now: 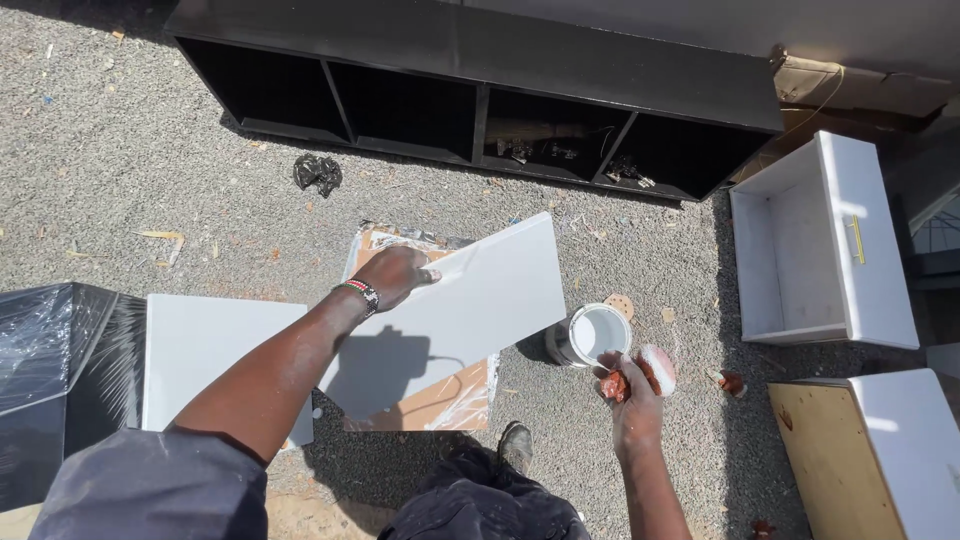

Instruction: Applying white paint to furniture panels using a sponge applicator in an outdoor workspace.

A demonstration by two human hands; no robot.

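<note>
- Left hand point(395, 275): palm-down, fingers spread flat on the upper edge of the white panel point(470, 315); presses rather than grasps.
- White panel: tilted, resting over a cardboard sheet point(450, 395) with plastic wrap, on gravel ground point(130, 150).
- Right hand point(632, 385): closed around a paint-stained rag or pad point(655, 368), just beside the paint can point(592, 333).
- Paint can: open, white inside, standing on the gravel near the panel's right corner.
- Handling judgement: keep the steadying palm off any wet face; hold the panel firm so it does not slip on the cardboard.
- Surroundings: second white panel point(205, 345) to the left; black shelf unit point(480, 90) beyond; white drawers point(820, 245) at right; black wrapped piece point(50, 360) at far left.
- Obstructions: the can sits close enough to be knocked; grit may stick to fresh paint.
</note>
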